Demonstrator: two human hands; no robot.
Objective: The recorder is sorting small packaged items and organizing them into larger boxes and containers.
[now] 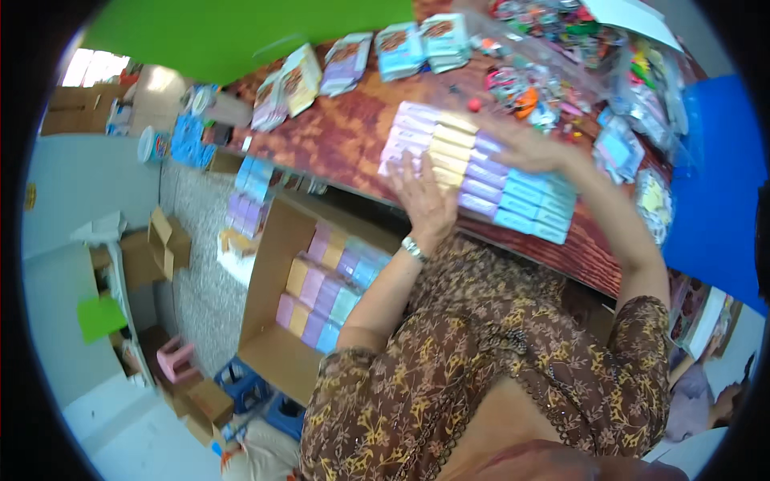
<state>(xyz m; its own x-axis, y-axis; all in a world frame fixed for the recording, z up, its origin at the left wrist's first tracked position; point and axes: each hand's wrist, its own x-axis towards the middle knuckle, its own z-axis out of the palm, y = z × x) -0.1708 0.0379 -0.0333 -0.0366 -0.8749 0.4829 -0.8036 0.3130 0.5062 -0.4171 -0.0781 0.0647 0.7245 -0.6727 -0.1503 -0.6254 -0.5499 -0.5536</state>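
Observation:
On the red marbled table (337, 144) lies a block of small flat boxes (489, 180) in rows of pink, yellow, purple and light blue. My left hand (425, 196), with a watch on its wrist, rests on the near left part of the block, fingers spread over pink and yellow boxes. Along the block's far side, my right hand (529, 148) reaches across the purple and blue boxes with its fingers stretched out, somewhat blurred. Neither hand is wrapped round a box. Beside my left forearm, an open carton (269, 264) holds more boxes in the same colours.
Stacks of printed cards (345, 64) line the table's far edge. Small colourful plastic-wrapped pieces (521, 92) lie beyond the block, near clear bags (646, 88). Blue stools (241, 383), a pink stool (175, 358) and other cartons (168, 244) stand on the floor at left. Another person (691, 397) is at right.

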